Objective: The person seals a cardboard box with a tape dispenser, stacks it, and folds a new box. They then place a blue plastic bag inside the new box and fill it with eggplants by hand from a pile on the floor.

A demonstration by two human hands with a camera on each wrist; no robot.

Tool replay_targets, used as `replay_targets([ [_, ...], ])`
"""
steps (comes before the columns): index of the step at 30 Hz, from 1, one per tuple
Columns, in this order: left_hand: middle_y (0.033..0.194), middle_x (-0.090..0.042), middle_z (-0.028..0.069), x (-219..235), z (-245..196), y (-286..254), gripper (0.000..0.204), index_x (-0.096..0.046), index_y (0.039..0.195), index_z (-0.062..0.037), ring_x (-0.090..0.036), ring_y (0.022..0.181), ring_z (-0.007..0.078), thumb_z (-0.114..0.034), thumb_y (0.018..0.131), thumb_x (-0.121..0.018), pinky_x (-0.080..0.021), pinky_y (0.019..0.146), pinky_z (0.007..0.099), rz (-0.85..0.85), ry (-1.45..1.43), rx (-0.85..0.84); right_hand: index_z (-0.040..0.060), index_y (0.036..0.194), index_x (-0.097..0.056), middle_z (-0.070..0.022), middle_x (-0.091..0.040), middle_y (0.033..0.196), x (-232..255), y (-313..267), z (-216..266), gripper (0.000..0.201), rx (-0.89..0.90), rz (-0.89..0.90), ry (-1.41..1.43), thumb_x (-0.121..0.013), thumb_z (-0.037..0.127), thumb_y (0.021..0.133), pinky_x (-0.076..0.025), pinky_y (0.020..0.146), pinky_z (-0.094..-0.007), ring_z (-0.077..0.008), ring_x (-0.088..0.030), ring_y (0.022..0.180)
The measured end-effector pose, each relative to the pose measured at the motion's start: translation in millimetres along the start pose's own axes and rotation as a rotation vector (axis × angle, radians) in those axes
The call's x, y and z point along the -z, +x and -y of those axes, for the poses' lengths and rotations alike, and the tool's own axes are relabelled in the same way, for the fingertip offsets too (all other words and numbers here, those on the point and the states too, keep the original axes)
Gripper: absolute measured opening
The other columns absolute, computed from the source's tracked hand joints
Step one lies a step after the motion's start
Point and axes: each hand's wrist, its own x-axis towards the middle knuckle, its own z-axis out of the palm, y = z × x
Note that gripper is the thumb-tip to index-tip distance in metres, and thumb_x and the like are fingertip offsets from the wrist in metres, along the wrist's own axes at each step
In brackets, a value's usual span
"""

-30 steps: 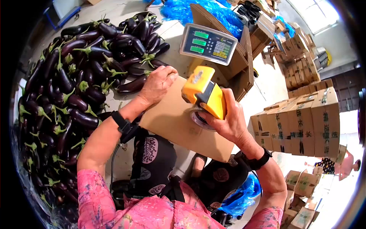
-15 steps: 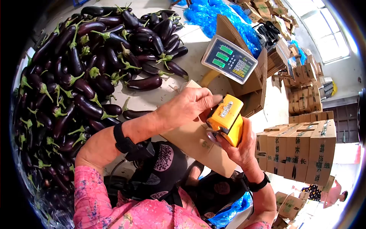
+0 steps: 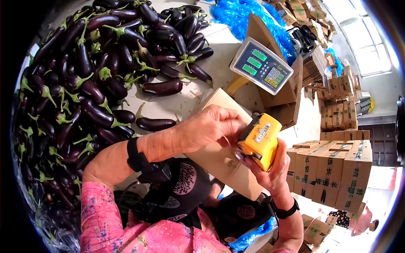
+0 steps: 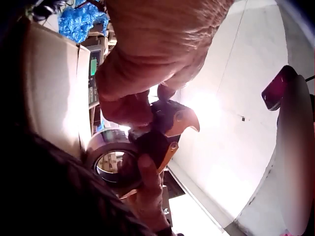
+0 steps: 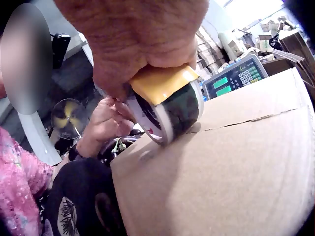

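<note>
**Tape dispenser gripped above a closed box, both hands at it**

From my end, I see the yellow tape dispenser (image 3: 263, 141) just above the cardboard box (image 3: 223, 164), its tape roll (image 5: 182, 115) low and near the cardboard. The right hand (image 3: 274, 168) has its fingers curled round the dispenser, little opened, and bears its weight. I judge that grip leaves the dispenser's front free for the other hand.

The left hand (image 3: 213, 126) has its fingers bent inward, thumb and fingertips pinching at the dispenser's front end. I cannot tell whether a loose end of tape lies between them.

The box sits by the person's knees, probably so both hands can work over it without a reach. A seam (image 5: 246, 122) crosses the cardboard near the roll.

Eggplants (image 3: 90, 90) lie heaped on the person's left, within easy reach. The scale (image 3: 261, 65) stands beyond the box, display turned toward the person, presumably for reading while seated.
</note>
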Motion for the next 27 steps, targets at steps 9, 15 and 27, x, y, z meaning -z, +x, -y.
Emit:
replay_targets([
  [9,0.090,-0.068,0.0030,12,23,7,0.029,-0.066,0.108,-0.0027,-0.065,0.081,0.0087,-0.030,0.100,-0.062,-0.052,0.071,0.0231,-0.010,-0.126,0.094,-0.0012,0.123,-0.041,-0.0180,-0.072,0.100,2,-10,-5,0.065,-0.112,-0.011,0.137,-0.081,0.022,0.077,-0.058,0.076,-0.0374,-0.0306,-0.074,0.087],
  [15,0.098,-0.068,0.0051,-18,20,6,0.048,-0.054,0.127,-0.0015,-0.068,0.090,0.0164,-0.023,0.090,-0.076,-0.054,0.081,0.0308,0.099,0.090,-0.183,-0.0012,0.122,-0.041,-0.0175,-0.071,0.103,2,-15,-12,0.065,-0.155,-0.003,0.167,-0.080,0.027,0.078,-0.055,0.078,-0.0363,-0.0289,-0.072,0.089],
  [27,0.071,-0.066,0.0174,-33,39,26,0.016,-0.059,0.091,0.0019,-0.070,0.070,0.0330,-0.005,0.080,-0.069,-0.054,0.065,0.0398,-0.321,0.420,-0.497,-0.0011,0.118,-0.042,-0.0126,-0.072,0.098,-6,-9,6,0.067,-0.221,-0.052,0.158,-0.086,0.028,0.077,-0.055,0.078,-0.0348,-0.0250,-0.071,0.093],
])
